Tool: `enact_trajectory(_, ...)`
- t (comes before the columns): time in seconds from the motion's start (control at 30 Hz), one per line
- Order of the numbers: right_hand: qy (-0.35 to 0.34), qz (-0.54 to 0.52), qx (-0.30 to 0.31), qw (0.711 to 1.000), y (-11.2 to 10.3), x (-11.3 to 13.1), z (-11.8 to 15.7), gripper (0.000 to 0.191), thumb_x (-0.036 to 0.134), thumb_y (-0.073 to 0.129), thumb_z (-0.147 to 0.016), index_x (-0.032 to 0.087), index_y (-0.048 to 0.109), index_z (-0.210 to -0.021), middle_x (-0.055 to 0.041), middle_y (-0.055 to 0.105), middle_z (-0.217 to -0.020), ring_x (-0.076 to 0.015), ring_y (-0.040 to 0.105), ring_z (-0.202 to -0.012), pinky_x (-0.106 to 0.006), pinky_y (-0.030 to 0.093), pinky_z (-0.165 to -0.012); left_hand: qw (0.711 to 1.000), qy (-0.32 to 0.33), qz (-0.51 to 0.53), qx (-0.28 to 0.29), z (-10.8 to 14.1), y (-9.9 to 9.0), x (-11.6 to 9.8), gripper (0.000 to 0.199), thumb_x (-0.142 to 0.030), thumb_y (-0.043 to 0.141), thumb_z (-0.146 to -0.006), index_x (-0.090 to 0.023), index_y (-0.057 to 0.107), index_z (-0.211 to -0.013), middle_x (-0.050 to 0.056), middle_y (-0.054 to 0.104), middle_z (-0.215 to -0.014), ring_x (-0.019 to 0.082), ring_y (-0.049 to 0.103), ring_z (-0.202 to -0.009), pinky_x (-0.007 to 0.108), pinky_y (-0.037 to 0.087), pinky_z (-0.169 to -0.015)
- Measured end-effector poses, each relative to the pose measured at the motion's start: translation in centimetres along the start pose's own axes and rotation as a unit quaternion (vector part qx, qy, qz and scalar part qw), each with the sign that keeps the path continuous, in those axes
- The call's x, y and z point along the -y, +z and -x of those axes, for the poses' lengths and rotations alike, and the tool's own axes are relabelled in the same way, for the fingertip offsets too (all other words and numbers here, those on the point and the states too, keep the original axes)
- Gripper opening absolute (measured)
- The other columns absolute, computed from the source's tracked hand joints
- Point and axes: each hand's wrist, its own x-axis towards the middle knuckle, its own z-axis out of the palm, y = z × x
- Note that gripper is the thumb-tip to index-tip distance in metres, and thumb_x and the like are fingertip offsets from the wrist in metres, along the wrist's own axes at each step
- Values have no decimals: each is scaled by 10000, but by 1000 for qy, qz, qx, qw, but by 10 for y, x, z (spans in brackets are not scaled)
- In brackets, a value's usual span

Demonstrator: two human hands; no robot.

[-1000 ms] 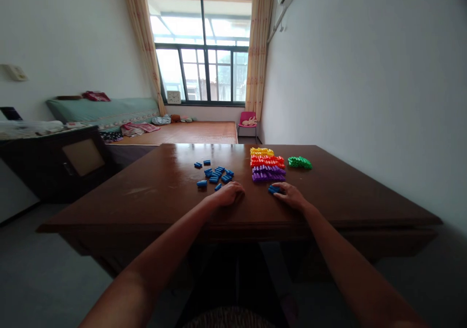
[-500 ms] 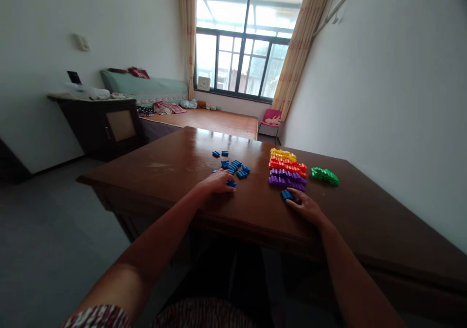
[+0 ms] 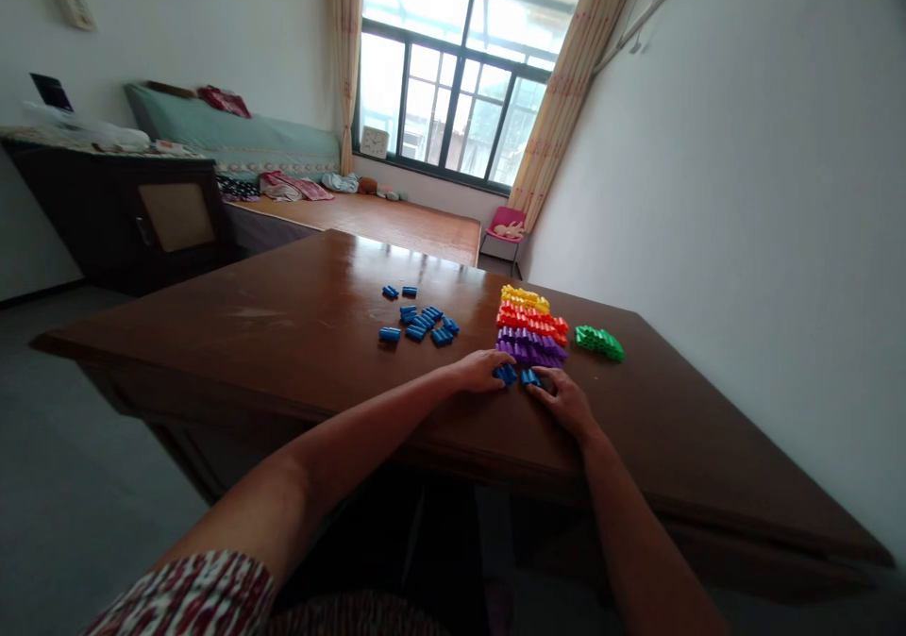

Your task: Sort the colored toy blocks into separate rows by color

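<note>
My left hand (image 3: 482, 372) grips a blue piece (image 3: 505, 374) on the table, just below the purple pieces (image 3: 530, 345). Facing it, my right hand (image 3: 562, 398) has its fingers on another blue piece (image 3: 530, 377), a small gap from the first. Above the purple rows lie red-orange pieces (image 3: 532, 321) and yellow pieces (image 3: 525, 297). A green group (image 3: 598, 342) sits to their right. Several loose blue pieces (image 3: 428, 319) are scattered left of the rows.
The brown table (image 3: 283, 334) has its near edge below my forearms. Beyond it stand a bed platform (image 3: 396, 221), a pink chair (image 3: 505, 222) and, at the left, a dark cabinet (image 3: 113, 202).
My left hand has moved right from the loose blue pieces to beside my right hand, bringing a blue piece. The camera view has shifted, so the room appears further left.
</note>
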Motion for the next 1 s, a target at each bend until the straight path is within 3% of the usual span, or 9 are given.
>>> enact_trajectory(0.13,21,7,6,1000,-1,1,-1,506,578,571,-775,241,632,-1148,-33,658,-836,-179,592,-659,-324,473,-651,997,-30,-14,-77,8,8,-3,493,-335,751,-687,-202,605,-1138,91,576,-1180,262,534,-1098,390,457,-955)
enact_trajectory(0.23,27,14,13,999,-1,2,-1,497,593,571,-772,246,644,-1119,-13,627,-730,-177,584,-624,-312,457,-617,995,-44,-39,-78,12,11,-7,397,-345,709,-732,-230,618,-1102,80,575,-1150,277,515,-1095,420,457,-946)
enact_trajectory(0.47,-23,-4,9,1000,-1,3,2,513,525,611,-766,261,613,-1206,-53,643,-1023,-149,580,-670,-308,495,-661,997,-14,-4,-72,9,17,-6,545,-199,645,-703,-251,581,-1242,71,517,-1145,229,544,-1053,349,480,-930)
enact_trajectory(0.63,-23,1,10,1000,-3,5,2,477,500,613,-767,262,634,-1180,-62,628,-1034,-149,581,-676,-312,503,-667,996,22,34,-82,8,16,-3,556,-98,606,-650,-209,591,-1195,73,509,-1141,203,548,-1046,319,465,-959)
enact_trajectory(0.87,-14,-4,-15,1000,0,2,2,490,467,601,-765,238,599,-1199,-65,618,-1050,-147,579,-663,-326,511,-674,987,-45,66,-139,0,15,5,447,-170,711,-627,-168,593,-1059,39,569,-987,153,576,-807,311,517,-810)
enact_trajectory(1.0,-12,1,-11,1000,1,3,2,458,440,589,-767,235,600,-1176,-66,614,-1069,-145,583,-667,-323,511,-683,988,-14,21,-151,2,15,4,364,-171,674,-669,-191,659,-1032,71,574,-1077,207,579,-968,353,483,-919)
